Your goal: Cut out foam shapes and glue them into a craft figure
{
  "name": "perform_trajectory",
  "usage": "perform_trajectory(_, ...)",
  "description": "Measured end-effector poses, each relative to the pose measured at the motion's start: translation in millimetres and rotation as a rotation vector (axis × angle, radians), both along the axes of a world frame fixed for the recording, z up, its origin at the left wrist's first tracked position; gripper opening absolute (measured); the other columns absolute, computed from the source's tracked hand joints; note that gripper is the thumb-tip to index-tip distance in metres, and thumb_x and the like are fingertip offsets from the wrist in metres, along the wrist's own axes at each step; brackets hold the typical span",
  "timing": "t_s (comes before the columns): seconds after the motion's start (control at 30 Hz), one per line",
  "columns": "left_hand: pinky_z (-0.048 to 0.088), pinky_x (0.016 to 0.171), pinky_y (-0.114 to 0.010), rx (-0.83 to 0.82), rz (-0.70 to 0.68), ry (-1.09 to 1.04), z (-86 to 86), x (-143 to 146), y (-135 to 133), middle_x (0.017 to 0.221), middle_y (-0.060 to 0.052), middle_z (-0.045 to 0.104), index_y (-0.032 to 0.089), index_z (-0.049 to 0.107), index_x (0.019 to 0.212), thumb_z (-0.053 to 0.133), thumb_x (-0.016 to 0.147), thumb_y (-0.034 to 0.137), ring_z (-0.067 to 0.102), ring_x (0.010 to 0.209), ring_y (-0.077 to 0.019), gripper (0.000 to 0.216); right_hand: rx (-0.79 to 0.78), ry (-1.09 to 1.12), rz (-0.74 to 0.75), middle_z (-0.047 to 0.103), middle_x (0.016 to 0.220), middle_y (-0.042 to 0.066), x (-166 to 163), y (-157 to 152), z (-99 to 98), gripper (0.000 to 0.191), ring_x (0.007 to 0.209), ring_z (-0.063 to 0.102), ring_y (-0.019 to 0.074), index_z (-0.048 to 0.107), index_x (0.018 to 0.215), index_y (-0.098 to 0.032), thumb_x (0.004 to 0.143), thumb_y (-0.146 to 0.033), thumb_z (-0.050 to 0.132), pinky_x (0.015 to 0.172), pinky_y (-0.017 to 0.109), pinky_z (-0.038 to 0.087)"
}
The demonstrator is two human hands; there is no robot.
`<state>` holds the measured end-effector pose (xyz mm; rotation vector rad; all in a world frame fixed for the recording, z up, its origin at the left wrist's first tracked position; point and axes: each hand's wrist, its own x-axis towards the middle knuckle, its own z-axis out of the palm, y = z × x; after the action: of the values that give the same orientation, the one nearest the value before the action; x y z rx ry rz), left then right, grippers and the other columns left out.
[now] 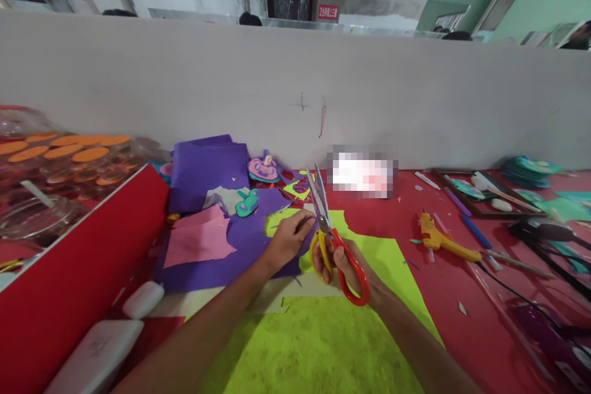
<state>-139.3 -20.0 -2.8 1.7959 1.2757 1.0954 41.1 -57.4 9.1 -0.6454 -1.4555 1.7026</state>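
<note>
My right hand [340, 257] grips a pair of scissors [324, 224] by a red and a yellow handle loop. The metal blades point up and away from me, slightly parted. Just left of the blades is my left hand [292, 235], its fingers curled and pressed together near the pivot; what they hold, if anything, is too small to make out. Beneath both hands lie purple sheets [244, 265] and bright yellow-green sheets [383, 252]. A piece of pink sheet [198, 240] rests on the purple to the left. Beyond it sits a teal cut-out shape [248, 203].
A yellow glue gun [431, 237] with a cord lies on the red tabletop at right, beside a dark-framed tray [489, 212]. A red divider [92, 258] stands at left, clear containers with orange lids [90, 154] behind it. A pale partition [207, 74] crosses the back.
</note>
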Motion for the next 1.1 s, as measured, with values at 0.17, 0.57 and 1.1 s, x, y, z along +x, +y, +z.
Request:
perform_trajectory(0.17,0.045,0.078,-0.027,0.016,0.055,-0.017,0.5,0,-1,0.087,-0.001,0.067,0.019,0.065,0.095,0.048,0.098,0.039,0.06,0.083,-0.0164,0.026,-0.014,-0.025,0.018,0.062,0.071,0.004,0,0,-2.4,0.068,0.049,0.053,0.0122,0.061,0.089,-0.018,0.084,-0.085,0.047,0.049,0.028,0.043)
perform_trajectory(0.57,0.042,0.073,-0.026,-0.029,0.164,-0.148,0.4,0,1,0.085,0.001,0.065,0.019,0.062,0.096,0.056,0.094,0.036,0.058,0.076,-0.0147,0.018,0.101,-0.096,-0.268,0.047,0.06,-0.006,11,12,3.0,0.061,0.046,0.036,0.0068,0.058,0.085,-0.019,0.075,-0.078,0.068,0.044,0.023,0.026)
perform_trajectory(1.1,0.047,0.075,-0.026,-0.159,0.017,-0.567,-4.7,-1,11,0.094,-0.003,0.066,0.019,0.051,0.116,0.072,0.079,0.032,0.061,0.083,-0.0152,0.045,0.042,-0.069,-0.317,0.044,0.058,-0.007,6,10,-0.8,0.055,0.043,0.036,0.0069,0.053,0.08,-0.02,0.083,-0.074,0.064,0.041,0.022,0.028)
